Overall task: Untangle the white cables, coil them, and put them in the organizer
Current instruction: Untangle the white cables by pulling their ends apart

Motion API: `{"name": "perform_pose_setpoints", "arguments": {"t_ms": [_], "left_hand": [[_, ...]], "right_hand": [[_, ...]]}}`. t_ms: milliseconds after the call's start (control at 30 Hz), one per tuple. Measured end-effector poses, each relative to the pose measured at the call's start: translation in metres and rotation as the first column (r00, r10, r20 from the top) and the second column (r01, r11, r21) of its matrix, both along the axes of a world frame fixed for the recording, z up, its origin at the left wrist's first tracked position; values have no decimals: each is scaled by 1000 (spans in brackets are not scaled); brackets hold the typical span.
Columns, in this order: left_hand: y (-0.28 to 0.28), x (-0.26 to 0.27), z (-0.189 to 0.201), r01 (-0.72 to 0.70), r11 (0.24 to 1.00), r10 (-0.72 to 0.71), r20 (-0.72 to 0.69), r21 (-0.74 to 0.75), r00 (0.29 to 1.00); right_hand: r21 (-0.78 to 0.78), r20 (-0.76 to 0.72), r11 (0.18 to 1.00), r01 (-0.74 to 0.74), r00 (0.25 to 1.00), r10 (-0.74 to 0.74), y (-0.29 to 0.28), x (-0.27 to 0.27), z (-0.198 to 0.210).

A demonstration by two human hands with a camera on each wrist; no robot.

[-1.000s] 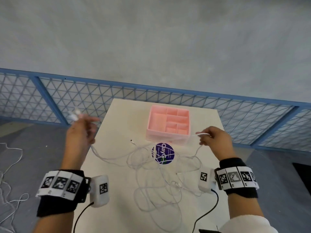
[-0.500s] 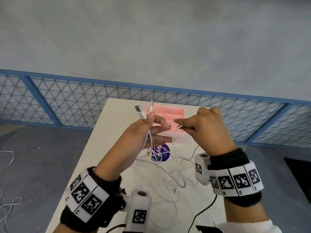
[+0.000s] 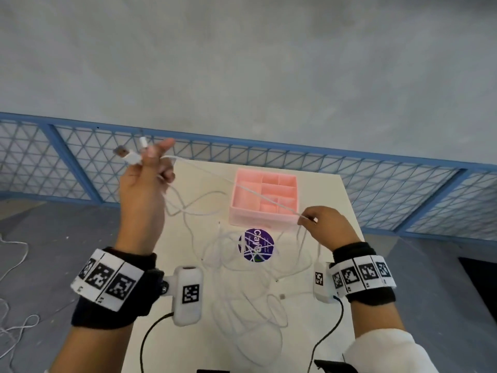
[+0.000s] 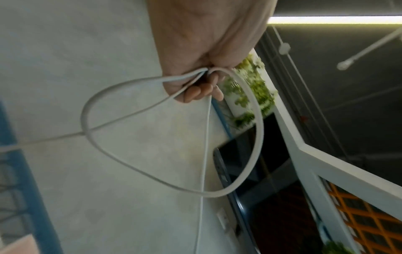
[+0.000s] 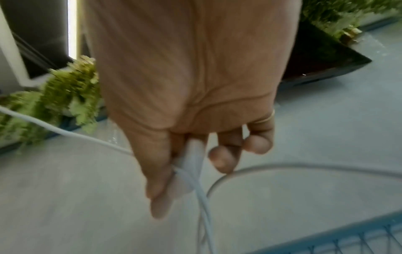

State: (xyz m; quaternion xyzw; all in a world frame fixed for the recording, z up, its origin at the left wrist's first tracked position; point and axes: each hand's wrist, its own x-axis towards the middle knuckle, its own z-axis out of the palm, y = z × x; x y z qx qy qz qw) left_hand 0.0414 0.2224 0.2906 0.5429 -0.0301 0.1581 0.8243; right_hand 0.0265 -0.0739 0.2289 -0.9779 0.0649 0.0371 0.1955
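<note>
My left hand (image 3: 145,181) is raised over the table's left edge and grips two white cable ends, a USB plug (image 3: 126,154) and a smaller plug (image 3: 143,142) sticking up from it. A taut white cable (image 3: 236,184) runs from that hand across the pink organizer (image 3: 265,200) to my right hand (image 3: 322,224), which pinches it just right of the organizer's front corner. In the left wrist view a cable loop (image 4: 152,137) hangs from the left hand (image 4: 202,72). The right wrist view shows the right hand's fingers (image 5: 174,171) pinching the cable (image 5: 195,165). Tangled white cables (image 3: 250,286) lie on the table.
The organizer's compartments hold nothing. A round purple sticker (image 3: 256,244) sits on the white table (image 3: 336,200) under the tangle. A blue mesh fence (image 3: 269,154) runs behind the table. More white cord (image 3: 10,265) lies on the grey floor at the left.
My hands were together in front of the organizer half a second ago. They have pulled apart, left hand up and left, right hand down and right, drawing the cable taut between them.
</note>
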Motion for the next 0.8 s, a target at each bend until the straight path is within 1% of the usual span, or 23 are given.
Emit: {"name": "perform_pose_setpoints", "arguments": {"t_ms": [33, 67, 100, 133, 167, 200, 233, 267, 300, 367, 400, 433, 500, 533, 600, 633, 667, 700, 733, 767, 800], "left_hand": [[7, 4, -8, -66, 996, 66, 6, 68, 998], [11, 6, -18, -122, 974, 123, 6, 190, 992], [15, 8, -28, -154, 929, 164, -1, 337, 986], [17, 8, -37, -154, 864, 189, -25, 479, 982], [21, 8, -45, -137, 795, 216, -65, 591, 974], [25, 7, -51, -125, 737, 252, -99, 664, 963], [32, 5, -56, -130, 689, 291, -108, 713, 951], [39, 4, -61, -142, 650, 324, -104, 746, 941], [47, 3, -65, -156, 619, 352, -94, 770, 931], [59, 5, -71, -185, 580, 403, -82, 793, 912], [62, 6, -73, -205, 569, 428, -75, 796, 901], [65, 7, -74, -237, 562, 461, -62, 792, 885], [74, 13, -76, -343, 552, 546, -18, 760, 838], [83, 17, -80, -394, 547, 595, -13, 739, 804], [108, 26, -93, -442, 550, 679, -72, 709, 731], [120, 28, -99, -423, 552, 703, -128, 719, 699], [127, 26, -104, -385, 556, 710, -180, 736, 681], [127, 25, -105, -339, 561, 695, -208, 755, 688], [118, 23, -104, -282, 571, 646, -210, 771, 733], [101, 20, -98, -234, 596, 558, -187, 768, 808], [77, 15, -88, -182, 647, 428, -155, 740, 890]], "right_hand": [[13, 11, 1000, 23, 1000, -23, -1, 2, -3], [31, 67, 999, 41, 997, -43, -1, 3, -4], [78, 167, 995, 65, 983, -77, -1, 4, -2], [172, 289, 981, 86, 948, -133, -2, 3, 4], [300, 397, 951, 76, 896, -197, -1, 1, 12], [386, 475, 922, 38, 848, -234, -1, 0, 19], [382, 526, 924, 17, 818, -232, -2, -1, 22], [304, 552, 952, 36, 808, -206, -3, -1, 23], [197, 538, 977, 78, 824, -175, -5, -1, 21], [-14, 408, 990, 138, 905, -120, -3, -3, 12], [-96, 349, 986, 140, 932, -98, -1, -5, 7], [-149, 329, 980, 131, 941, -76, 1, -5, 1], [-202, 372, 970, 135, 927, -52, 1, -3, -2], [-219, 394, 962, 162, 917, -64, -3, -1, -2], [-260, 374, 933, 250, 917, -141, -19, -1, -1], [-253, 338, 926, 279, 923, -186, -28, -2, -3], [-222, 303, 937, 270, 933, -197, -35, -2, -6], [-165, 286, 963, 212, 945, -159, -38, -3, -10], [-75, 291, 990, 118, 952, -92, -34, -3, -14], [39, 306, 999, 12, 952, -23, -24, -4, -19], [173, 297, 981, -87, 954, 32, -8, -4, -21]]}}
